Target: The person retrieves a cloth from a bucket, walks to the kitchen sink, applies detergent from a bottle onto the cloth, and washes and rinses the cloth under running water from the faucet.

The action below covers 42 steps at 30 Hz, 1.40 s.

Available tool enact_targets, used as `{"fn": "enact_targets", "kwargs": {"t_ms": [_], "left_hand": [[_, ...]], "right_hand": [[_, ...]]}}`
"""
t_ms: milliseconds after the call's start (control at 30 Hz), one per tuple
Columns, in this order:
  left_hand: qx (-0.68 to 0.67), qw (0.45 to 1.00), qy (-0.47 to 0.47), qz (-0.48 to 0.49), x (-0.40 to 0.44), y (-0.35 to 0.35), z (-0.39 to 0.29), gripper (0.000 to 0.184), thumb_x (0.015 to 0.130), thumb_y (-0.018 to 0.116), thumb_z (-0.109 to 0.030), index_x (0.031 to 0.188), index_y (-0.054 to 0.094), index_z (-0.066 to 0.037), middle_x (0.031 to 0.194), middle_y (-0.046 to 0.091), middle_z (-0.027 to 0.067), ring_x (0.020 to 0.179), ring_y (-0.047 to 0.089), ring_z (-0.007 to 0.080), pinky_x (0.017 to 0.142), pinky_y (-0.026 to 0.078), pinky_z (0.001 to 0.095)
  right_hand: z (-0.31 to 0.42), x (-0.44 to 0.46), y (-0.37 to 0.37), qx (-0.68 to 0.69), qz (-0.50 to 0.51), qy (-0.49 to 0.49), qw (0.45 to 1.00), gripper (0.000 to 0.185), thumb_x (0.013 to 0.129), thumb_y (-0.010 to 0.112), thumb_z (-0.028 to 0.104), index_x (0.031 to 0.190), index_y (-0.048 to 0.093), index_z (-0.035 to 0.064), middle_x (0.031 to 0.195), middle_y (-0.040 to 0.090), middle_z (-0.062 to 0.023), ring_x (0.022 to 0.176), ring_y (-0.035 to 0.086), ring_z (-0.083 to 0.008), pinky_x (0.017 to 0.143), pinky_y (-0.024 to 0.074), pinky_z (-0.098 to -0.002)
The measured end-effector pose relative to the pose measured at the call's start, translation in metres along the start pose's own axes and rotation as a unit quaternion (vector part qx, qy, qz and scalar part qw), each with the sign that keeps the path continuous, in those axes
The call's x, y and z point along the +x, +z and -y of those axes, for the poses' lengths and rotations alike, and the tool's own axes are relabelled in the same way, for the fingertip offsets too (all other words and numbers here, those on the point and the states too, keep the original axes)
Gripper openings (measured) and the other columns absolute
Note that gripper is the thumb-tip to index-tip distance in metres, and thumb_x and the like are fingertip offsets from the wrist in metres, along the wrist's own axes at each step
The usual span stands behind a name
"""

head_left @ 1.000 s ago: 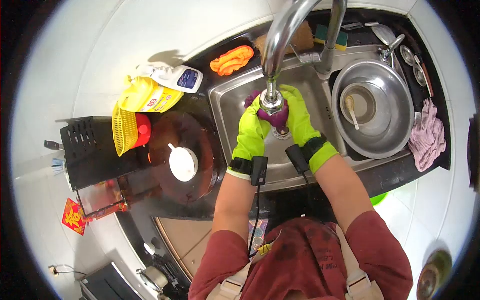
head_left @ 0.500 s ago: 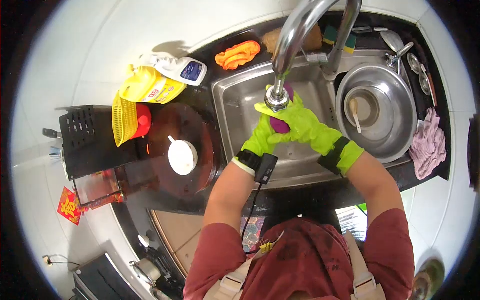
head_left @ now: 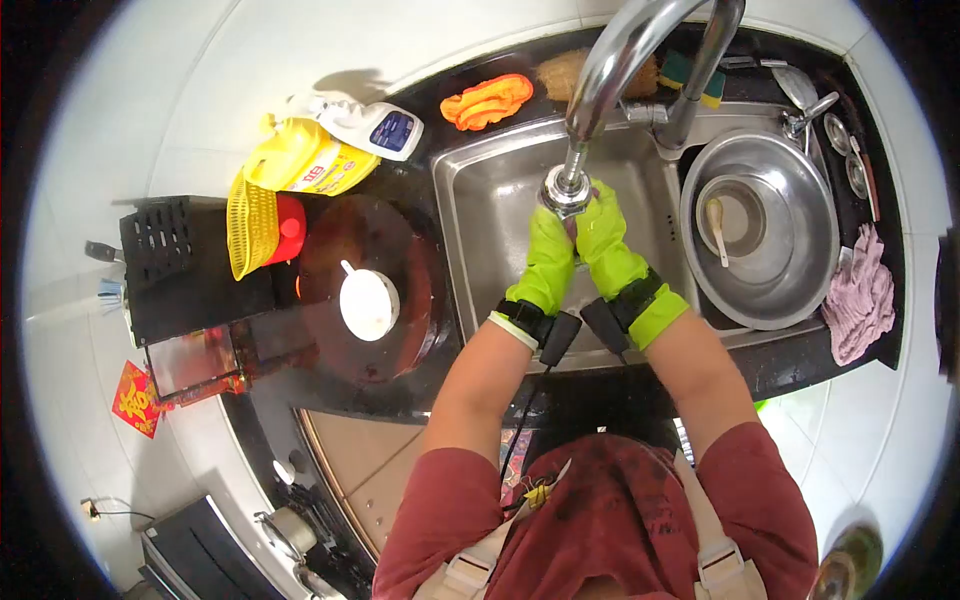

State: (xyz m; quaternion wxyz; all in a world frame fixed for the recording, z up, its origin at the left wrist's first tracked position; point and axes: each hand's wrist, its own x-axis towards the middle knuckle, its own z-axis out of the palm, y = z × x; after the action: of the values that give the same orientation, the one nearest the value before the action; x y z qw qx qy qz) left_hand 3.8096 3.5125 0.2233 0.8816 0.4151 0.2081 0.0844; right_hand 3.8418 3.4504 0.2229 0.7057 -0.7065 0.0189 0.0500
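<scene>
Both hands wear bright green rubber gloves over the left sink basin (head_left: pixel 500 205). My left hand (head_left: pixel 548 255) is closed at the left of the faucet head (head_left: pixel 566 190), and my right hand (head_left: pixel 606 240) is closed just to its right. A little of a purple cloth (head_left: pixel 571 228) shows between them; the gloves and the faucet head hide most of it. Black straps with small boxes circle both wrists.
A steel bowl (head_left: pixel 800 235) holding a smaller bowl and spoon fills the right basin. At the left are a white cup (head_left: pixel 368 305), yellow bottle (head_left: pixel 305 160), and white bottle (head_left: pixel 385 130). An orange cloth (head_left: pixel 487 102) and pink cloth (head_left: pixel 862 295) lie beside the sink.
The purple cloth showed more plainly between the gloves before. My right hand has drawn back from across my left, and the hands are now side by side. The view has shifted slightly.
</scene>
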Motion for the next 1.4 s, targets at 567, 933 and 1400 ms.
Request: {"fn": "enact_targets", "kwargs": {"t_ms": [567, 933, 1400], "left_hand": [[0.343, 0.935, -0.014, 0.084, -0.024, -0.037, -0.051, 0.032, 0.086, 0.065, -0.016, 0.113, 0.054, -0.002, 0.106, 0.062, 0.0107, 0.094, 0.063, 0.0244, 0.079, 0.053, 0.0375], [-0.205, 0.957, -0.162, -0.126, -0.025, 0.01, -0.046, 0.036, 0.092, 0.057, -0.019, 0.119, 0.048, 0.002, 0.118, 0.053, 0.0224, 0.105, 0.056, 0.0385, 0.085, 0.053, 0.0528], [0.043, 0.995, -0.08, -0.043, -0.064, -0.014, -0.099, 0.036, 0.093, 0.055, -0.028, 0.114, 0.054, 0.001, 0.109, 0.06, 0.0177, 0.098, 0.061, 0.0301, 0.092, 0.048, 0.0468]], "right_hand": [[-0.042, 0.013, -0.126, -0.198, 0.001, -0.26, 0.945, 0.04, 0.1, 0.041, 0.03, 0.122, 0.055, 0.0004, 0.122, 0.056, -0.0122, 0.109, 0.052, -0.0191, 0.096, 0.0397, -0.0301], [-0.023, -0.073, -0.057, 0.383, 0.068, 0.188, 0.902, 0.041, 0.096, 0.051, 0.029, 0.127, 0.05, 0.0029, 0.126, 0.053, -0.0118, 0.116, 0.049, -0.0207, 0.097, 0.0417, -0.0343], [0.017, -0.009, -0.053, 0.087, 0.157, 0.132, 0.975, 0.036, 0.092, 0.056, 0.037, 0.094, 0.064, 0.002, 0.079, 0.067, -0.0079, 0.063, 0.063, -0.0177, 0.057, 0.0497, -0.0313]]}}
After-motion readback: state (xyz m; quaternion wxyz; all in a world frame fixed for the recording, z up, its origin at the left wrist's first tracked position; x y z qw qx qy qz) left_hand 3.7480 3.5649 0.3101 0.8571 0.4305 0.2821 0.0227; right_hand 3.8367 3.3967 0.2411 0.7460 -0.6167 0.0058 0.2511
